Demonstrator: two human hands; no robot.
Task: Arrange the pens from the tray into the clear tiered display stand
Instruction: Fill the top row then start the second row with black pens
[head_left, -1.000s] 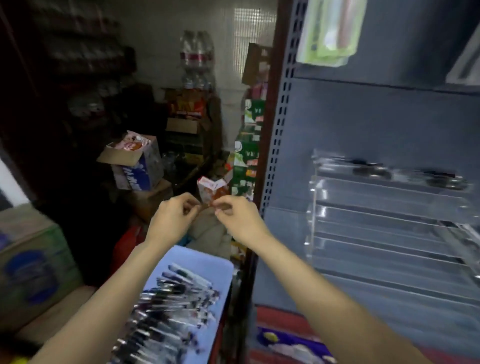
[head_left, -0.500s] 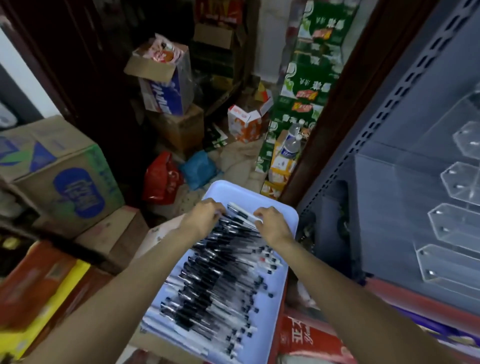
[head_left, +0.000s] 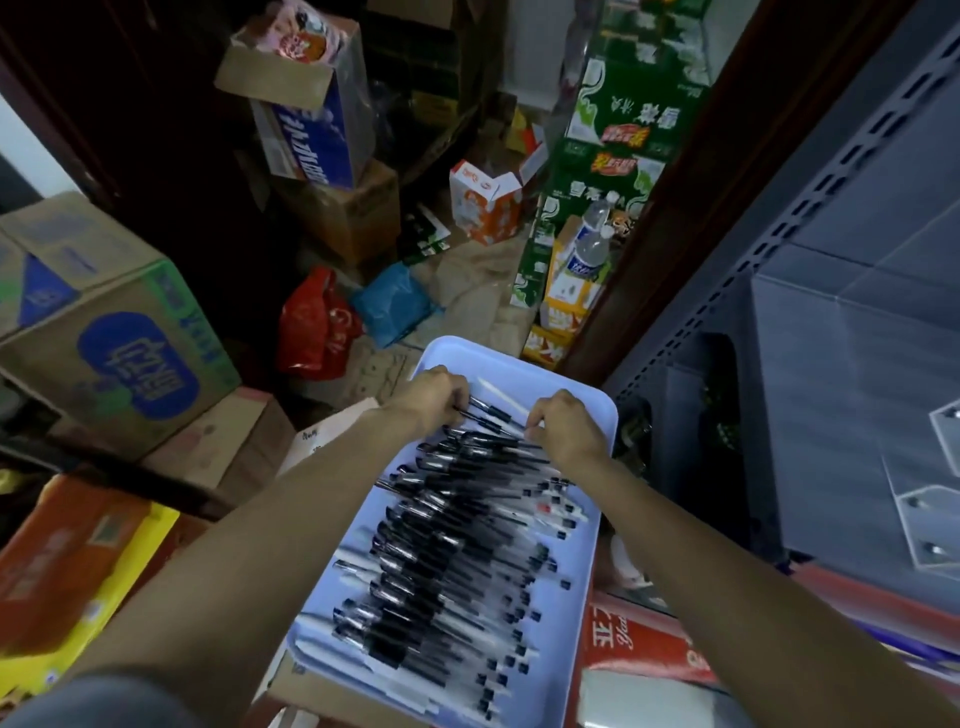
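Pens, a whole heap of black-capped ones, piled across a pale blue tray in the lower middle of the frame, lying mostly crosswise and overlapping. Left hand at the far end of the pile, just left of centre, knuckles up and fingers curled down onto the top few pens; looks like a pinch on one or two, but fingertips hidden under the hand. Right hand just right of it, also fingers curled down into the same bunch at the top of the heap, gripping the other ends of those pens as far as can be made out. Both forearms stretching in from the bottom corners.

Clear tiered display stand only peeking in at the right edge, a couple of see-through side panels with screws, sitting on grey metal shelving. Well apart from the tray.

Rest is pure stockroom clutter: big cardboard box with a blue logo at mid left, blue-and-white carton up top, red plastic bag and blue bag on the floor in the centre, green drink cases stacked upper right of centre, red box bottom right beside the tray.
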